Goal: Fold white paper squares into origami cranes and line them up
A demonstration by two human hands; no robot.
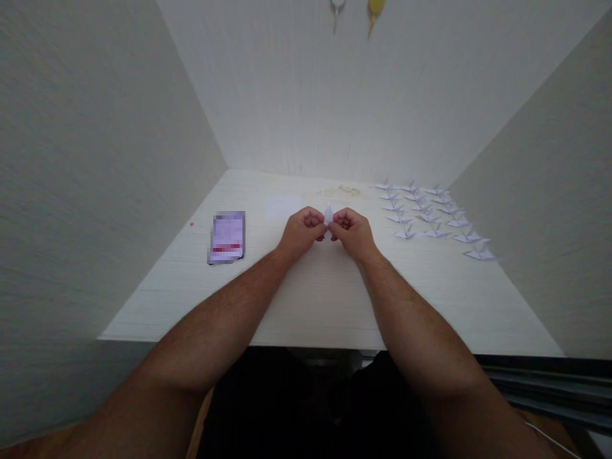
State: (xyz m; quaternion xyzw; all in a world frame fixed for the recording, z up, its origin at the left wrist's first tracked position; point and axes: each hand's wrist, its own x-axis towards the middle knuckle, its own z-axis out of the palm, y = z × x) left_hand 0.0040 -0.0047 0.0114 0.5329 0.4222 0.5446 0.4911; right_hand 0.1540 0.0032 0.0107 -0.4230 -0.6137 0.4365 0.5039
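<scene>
Both of my hands meet over the middle of the white table (310, 299). My left hand (302, 231) and my right hand (352, 232) are closed, each pinching one side of a small pale folded paper piece (328, 215) that sticks up between the fingertips. The paper is held just above the tabletop. Much of it is hidden by my fingers.
Several folded paper cranes (430, 213) lie in rows at the right rear of the table. A flat sheet of pale paper (283, 207) lies behind my left hand. A purple packet (227, 237) lies at the left. Walls enclose three sides.
</scene>
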